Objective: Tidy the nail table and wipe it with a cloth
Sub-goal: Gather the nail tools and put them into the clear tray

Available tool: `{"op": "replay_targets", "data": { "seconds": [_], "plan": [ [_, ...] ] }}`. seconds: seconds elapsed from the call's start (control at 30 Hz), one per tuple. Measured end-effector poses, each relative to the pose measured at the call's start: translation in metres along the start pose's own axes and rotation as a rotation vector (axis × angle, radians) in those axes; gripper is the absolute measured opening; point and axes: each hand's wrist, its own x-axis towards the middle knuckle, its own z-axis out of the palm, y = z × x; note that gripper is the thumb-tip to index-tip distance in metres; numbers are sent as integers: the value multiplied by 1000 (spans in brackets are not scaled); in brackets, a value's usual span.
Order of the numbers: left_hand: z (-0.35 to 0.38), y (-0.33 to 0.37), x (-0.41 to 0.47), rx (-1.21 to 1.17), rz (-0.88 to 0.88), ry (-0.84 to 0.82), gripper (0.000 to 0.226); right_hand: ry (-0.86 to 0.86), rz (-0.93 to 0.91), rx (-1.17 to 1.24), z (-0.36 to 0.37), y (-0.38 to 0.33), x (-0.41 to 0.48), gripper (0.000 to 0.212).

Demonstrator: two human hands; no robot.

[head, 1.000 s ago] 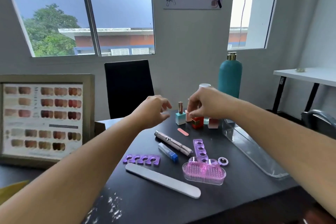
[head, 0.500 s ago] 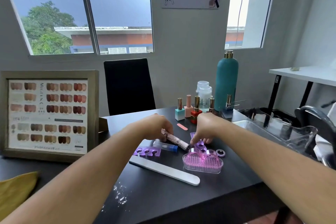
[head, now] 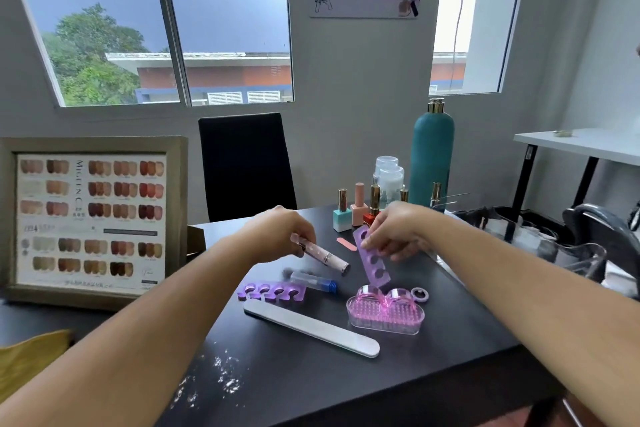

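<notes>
Black nail table (head: 450, 340) bears white dust (head: 221, 381) near its front edge. The left hand (head: 277, 236) grasps a pink pen-shaped tool (head: 323, 255) and the right hand (head: 394, 232) pinches a lilac toe separator (head: 372, 262), both over the table's middle. A yellow cloth (head: 27, 357) lies at lower left, well apart from the hands.

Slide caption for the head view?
Left hand holds a pink pen tool; right hand pinches a purple toe separator.
</notes>
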Motion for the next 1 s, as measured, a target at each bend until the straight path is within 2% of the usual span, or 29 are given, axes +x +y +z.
{"op": "replay_targets", "data": {
  "seconds": [0.23,0.4,0.57,0.77,1.0],
  "plan": [
    [-36,37,22,-93,78,121,22,158,-148,145,-78,1,-24,13],
    [-39,99,59,-131,196,148,23,256,-135,51,-136,36,-45,10],
    [-25,154,95,-123,332,121,27,281,-73,-77,-157,76,-45,10],
    [-2,186,121,-104,425,33,27,187,-10,-250,-150,105,-24,13],
    [11,196,136,-60,470,-251,32,151,21,-367,-143,117,-17,16]
  ]
}}
